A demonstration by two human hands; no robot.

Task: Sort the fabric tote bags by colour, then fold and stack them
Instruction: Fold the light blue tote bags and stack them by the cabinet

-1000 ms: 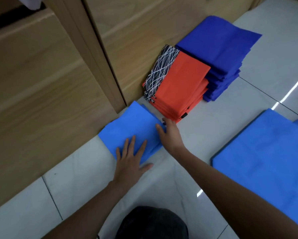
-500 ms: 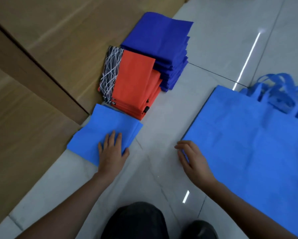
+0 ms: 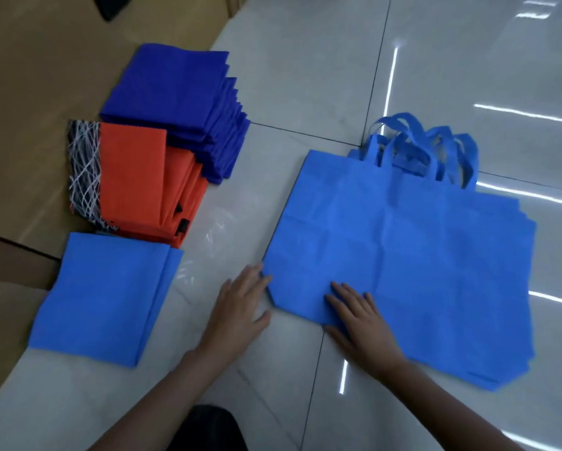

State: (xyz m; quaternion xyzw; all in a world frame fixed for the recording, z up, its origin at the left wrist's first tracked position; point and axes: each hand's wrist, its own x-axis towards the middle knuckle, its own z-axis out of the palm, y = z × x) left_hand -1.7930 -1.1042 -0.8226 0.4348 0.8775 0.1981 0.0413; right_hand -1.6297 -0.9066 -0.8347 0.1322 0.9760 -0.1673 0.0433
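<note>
A pile of flat bags (image 3: 419, 255), light blue, lies unfolded on the floor (image 3: 305, 76) to the right of centre. Its long axis runs left to right across the view. The handles (image 3: 435, 148) point away from the person; the closed bottom edge lies nearest the person.

Right hand (image 3: 361, 317): palm down on the top bag near its lower left corner, fingers straight and spread, pointing up and left. It grips nothing.

Left hand (image 3: 240, 307): palm down on the floor just left of the pile, fingers straight, fingertips at the pile's left corner. It grips nothing. Contact with the fabric cannot be confirmed.

Three folded stacks sit in a row along a wood panel (image 3: 29, 76) on the left:
- folded bags (image 3: 101, 297), light blue, nearest;
- orange stack (image 3: 136, 180), middle, with a black-and-white patterned bag (image 3: 84, 177) along its left side;
- dark-blue stack (image 3: 172, 92), farthest.

Adjacent stacks touch or overlap at their edges.
</note>
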